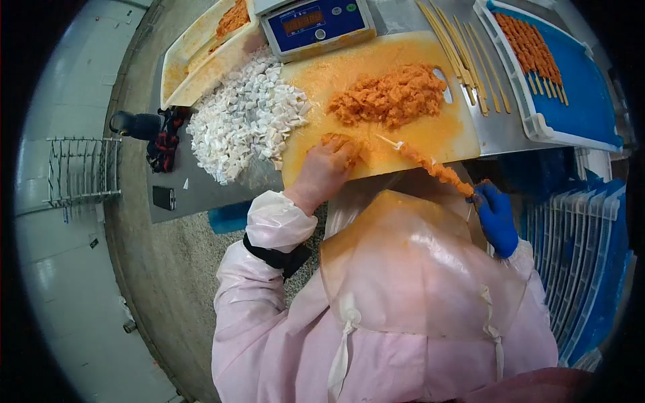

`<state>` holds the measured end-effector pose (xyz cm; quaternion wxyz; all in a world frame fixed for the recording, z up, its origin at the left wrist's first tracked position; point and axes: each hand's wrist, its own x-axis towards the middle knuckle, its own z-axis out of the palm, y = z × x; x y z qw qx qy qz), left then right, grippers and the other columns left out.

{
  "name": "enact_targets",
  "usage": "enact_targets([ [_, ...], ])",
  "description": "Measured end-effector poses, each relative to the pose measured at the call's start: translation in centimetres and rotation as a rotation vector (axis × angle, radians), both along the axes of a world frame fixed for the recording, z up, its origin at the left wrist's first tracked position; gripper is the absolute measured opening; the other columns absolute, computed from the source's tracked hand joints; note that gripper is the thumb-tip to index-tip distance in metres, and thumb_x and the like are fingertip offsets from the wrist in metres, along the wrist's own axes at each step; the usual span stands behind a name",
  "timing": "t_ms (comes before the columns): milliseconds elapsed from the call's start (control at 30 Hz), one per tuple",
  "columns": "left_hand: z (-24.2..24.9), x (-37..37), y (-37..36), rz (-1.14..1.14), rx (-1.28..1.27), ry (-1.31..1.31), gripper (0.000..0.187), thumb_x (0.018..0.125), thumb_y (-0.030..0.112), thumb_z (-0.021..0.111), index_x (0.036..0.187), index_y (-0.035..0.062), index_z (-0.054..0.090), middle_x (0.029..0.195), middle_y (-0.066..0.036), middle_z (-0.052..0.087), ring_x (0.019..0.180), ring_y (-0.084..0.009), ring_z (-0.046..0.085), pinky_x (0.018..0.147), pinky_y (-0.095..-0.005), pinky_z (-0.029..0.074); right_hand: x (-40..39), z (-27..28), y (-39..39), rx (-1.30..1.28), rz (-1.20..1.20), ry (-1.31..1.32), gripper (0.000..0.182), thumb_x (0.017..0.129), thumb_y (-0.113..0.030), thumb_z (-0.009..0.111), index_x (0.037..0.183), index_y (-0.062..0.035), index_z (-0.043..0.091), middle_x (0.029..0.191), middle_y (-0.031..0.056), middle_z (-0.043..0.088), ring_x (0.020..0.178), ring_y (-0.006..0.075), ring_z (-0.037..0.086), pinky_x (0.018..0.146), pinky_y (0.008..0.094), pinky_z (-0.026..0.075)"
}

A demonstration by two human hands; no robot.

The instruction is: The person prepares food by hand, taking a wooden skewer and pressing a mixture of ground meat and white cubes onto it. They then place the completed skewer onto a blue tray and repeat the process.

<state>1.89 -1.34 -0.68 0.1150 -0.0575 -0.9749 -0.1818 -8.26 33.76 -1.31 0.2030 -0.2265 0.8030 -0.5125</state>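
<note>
My left hand, in a thin clear glove, rests on the near edge of the orange-stained cutting board with its fingers curled over a small piece of marinated meat. My right hand, in a blue glove, grips the lower end of a wooden skewer partly loaded with orange meat, its bare tip pointing toward my left hand. A heap of marinated meat pieces lies in the middle of the board. A pile of white cubes lies on the table left of the board.
A digital scale stands behind the board. A cream tray holds more meat at the back left. Bare skewers lie right of the board, beside a blue tray with finished skewers. Stacked blue trays stand at my right.
</note>
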Motion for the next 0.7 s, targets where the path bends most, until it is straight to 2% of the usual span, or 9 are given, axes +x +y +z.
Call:
enact_targets([
  [67,0.4,0.0,0.2,0.113,0.06,-0.07,0.027,0.076,0.007,0.066,0.103,0.0061,0.065,0.104,-0.014,0.063,0.096,-0.0344,0.059,0.086,-0.0411,0.049,0.1,0.3,0.2,0.022,0.007,-0.002,0.012,0.09,-0.008,0.055,0.088,0.0018,0.06,0.071,0.0089,0.055,0.063,0.0111,0.049,0.057,0.0281,0.04],
  [167,0.1,-0.3,-0.3,0.074,0.079,-0.057,0.027,0.078,0.008,0.066,0.104,0.0062,0.065,0.106,-0.014,0.063,0.098,-0.0353,0.058,0.086,-0.0414,0.049,0.3,0.1,0.8,0.013,0.038,-0.008,0.012,0.09,-0.009,0.055,0.089,0.0017,0.061,0.074,0.0121,0.058,0.064,0.0158,0.054,0.058,0.029,0.042],
  [233,0.8,-0.4,-0.2,0.055,0.049,-0.059,0.026,0.078,0.008,0.066,0.104,0.0061,0.065,0.106,-0.015,0.062,0.098,-0.0352,0.058,0.086,-0.0414,0.049,0.7,0.0,1.2,0.059,0.063,0.042,0.013,0.09,-0.01,0.055,0.091,0.0019,0.061,0.079,0.016,0.062,0.068,0.0226,0.06,0.061,0.0314,0.045],
  [267,1.0,-0.5,-0.2,0.036,0.018,-0.056,0.026,0.078,0.008,0.066,0.104,0.006,0.066,0.107,-0.015,0.062,0.099,-0.035,0.058,0.086,-0.0414,0.049,0.8,0.4,1.3,0.058,0.063,0.041,0.013,0.09,-0.01,0.055,0.091,0.0019,0.061,0.079,0.016,0.062,0.068,0.0226,0.06,0.061,0.0314,0.045],
  [333,0.8,-0.3,-0.4,0.027,0.02,-0.06,0.026,0.077,0.008,0.066,0.103,0.0064,0.066,0.106,-0.014,0.062,0.099,-0.0349,0.058,0.086,-0.0412,0.049,1.0,1.6,1.4,0.19,0.089,0.056,0.015,0.089,-0.01,0.056,0.093,0.0025,0.061,0.084,0.0194,0.064,0.072,0.0284,0.062,0.064,0.0345,0.047],
  [700,1.1,0.2,-0.4,0.052,0.073,-0.048,0.023,0.075,0.009,0.069,0.099,0.0063,0.067,0.1,-0.015,0.064,0.095,-0.0348,0.06,0.084,-0.0412,0.049,1.2,0.2,0.4,0.144,0.107,0.024,0.014,0.087,-0.009,0.056,0.092,0.0024,0.061,0.081,0.0213,0.062,0.072,0.0335,0.061,0.064,0.0378,0.046],
])
